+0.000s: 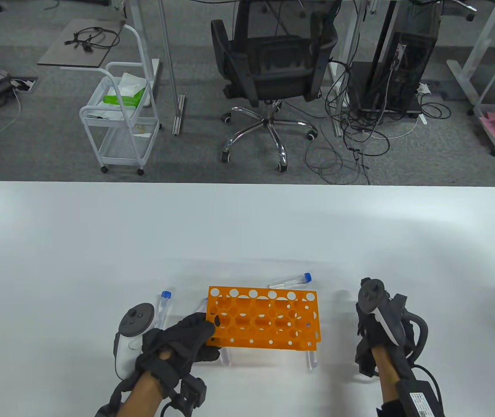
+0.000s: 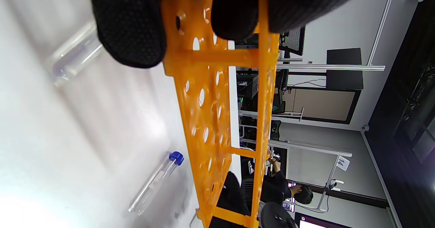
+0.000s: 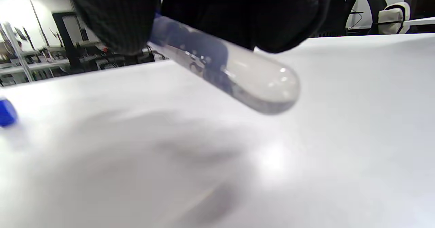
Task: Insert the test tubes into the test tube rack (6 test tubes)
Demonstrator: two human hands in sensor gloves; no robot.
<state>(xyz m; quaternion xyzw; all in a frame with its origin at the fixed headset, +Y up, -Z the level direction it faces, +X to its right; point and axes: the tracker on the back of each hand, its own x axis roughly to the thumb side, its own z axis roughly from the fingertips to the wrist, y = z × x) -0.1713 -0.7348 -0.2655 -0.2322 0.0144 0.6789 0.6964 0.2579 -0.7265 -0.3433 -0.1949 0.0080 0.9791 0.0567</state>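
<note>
The orange rack (image 1: 264,321) stands between both hands. The left hand (image 1: 182,343) grips its left end; the right hand (image 1: 380,334) holds a test tube (image 3: 234,73).

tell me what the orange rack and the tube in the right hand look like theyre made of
Orange rack: looks like moulded plastic, opaque and fairly glossy, with thin flat plates, punched round holes and a soft sheen.
Tube held by the right hand: clear and smooth with bright highlights on its rounded end; either transparent plastic or glass, the pictures cannot settle which.
</note>
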